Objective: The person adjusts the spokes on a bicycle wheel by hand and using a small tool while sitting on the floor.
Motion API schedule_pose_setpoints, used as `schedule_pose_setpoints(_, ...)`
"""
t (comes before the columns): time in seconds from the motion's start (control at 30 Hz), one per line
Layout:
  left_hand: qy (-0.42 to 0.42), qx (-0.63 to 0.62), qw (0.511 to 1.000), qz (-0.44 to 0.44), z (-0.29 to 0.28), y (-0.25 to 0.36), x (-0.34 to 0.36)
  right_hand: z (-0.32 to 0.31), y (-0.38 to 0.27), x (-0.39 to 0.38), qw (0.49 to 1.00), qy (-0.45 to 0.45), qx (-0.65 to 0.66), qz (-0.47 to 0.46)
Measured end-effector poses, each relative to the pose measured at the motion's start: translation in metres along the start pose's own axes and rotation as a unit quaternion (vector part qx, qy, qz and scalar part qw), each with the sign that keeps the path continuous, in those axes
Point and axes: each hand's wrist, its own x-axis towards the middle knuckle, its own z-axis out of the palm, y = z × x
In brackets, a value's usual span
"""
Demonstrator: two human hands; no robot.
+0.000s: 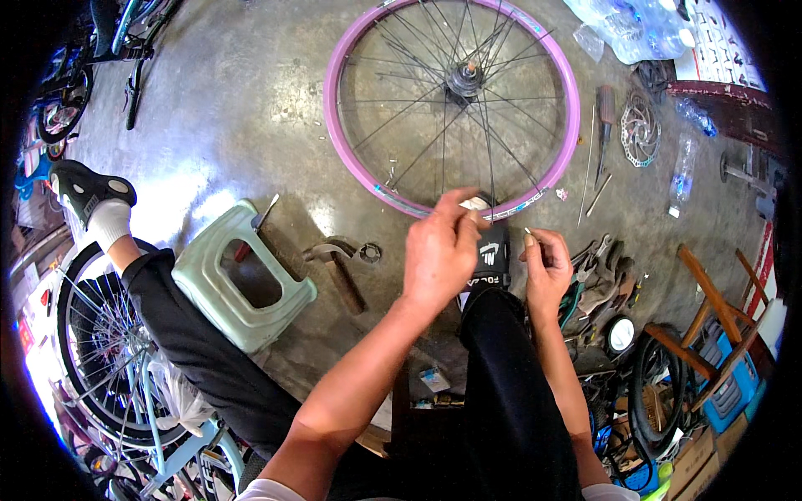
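A bicycle wheel (335,117) with a purple rim, black spokes and a black hub lies on the floor ahead of me. Several spokes stick out loosely at odd angles. At the rim's near edge my left hand (439,255) is closed, its thumb and fingers curled about the rim beside a spoke end. My right hand (547,265) is just right of it, apart from the rim. Its thumb and index finger pinch a tiny pale piece (528,230), too small to identify surely. My shoe (493,255) is under the wheel's near edge.
A pale green stool (205,284) stands left, with a hammer (344,275) and a ring-shaped part (369,252) beside it. Rightward lie a screwdriver (606,117), a brake disc (640,134), a plastic bottle (682,171) and a heap of tools (597,275). Another bicycle wheel (71,351) is far left.
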Motion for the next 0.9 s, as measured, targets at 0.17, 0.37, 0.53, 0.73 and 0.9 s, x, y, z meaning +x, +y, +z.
schedule_pose_setpoints(0.17,0.030,0.075,0.996,0.042,-0.004,-0.027,0.018,0.008,0.034,0.007,0.978,0.073,0.113,0.159)
schedule_pose_setpoints(0.37,-0.001,0.086,0.996,0.011,0.009,-0.031,0.024,0.020,0.036,0.024,0.973,0.042,0.141,0.178)
schedule_pose_setpoints(0.53,-0.005,0.087,0.996,-0.004,0.013,-0.030,0.026,0.017,0.044,0.033,0.977,0.029,0.150,0.150)
schedule_pose_setpoints(0.73,0.007,0.106,0.994,0.023,0.014,-0.035,0.025,0.015,0.049,0.040,0.985,0.025,0.109,0.135)
schedule_pose_setpoints(0.9,-0.003,0.143,0.989,0.045,0.017,-0.040,0.026,0.014,0.062,0.044,0.991,0.025,0.085,0.097)
